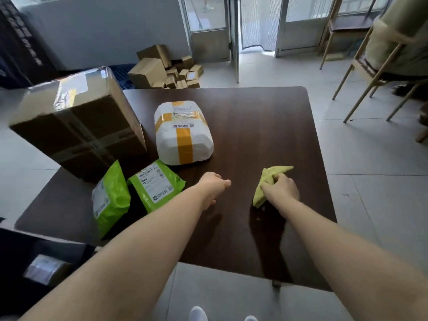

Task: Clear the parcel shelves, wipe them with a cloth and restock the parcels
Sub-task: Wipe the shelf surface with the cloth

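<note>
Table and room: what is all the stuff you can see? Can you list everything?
table: 1, dark brown, middle
big box: 1, brown, taped, table's left edge
white parcel: 1, white with orange tape, right of the big box
green bags: 2, lime green, near left of table
cloth: 1, yellow-green, on table under right hand
small boxes: a pile, brown, floor by far wall
chairs: wooden, far right; count unclear
doors: glass, far wall
left hand: 1, open, empty, over table
right hand: 1, gripping cloth
shoes: 2, white, bottom edge
</note>
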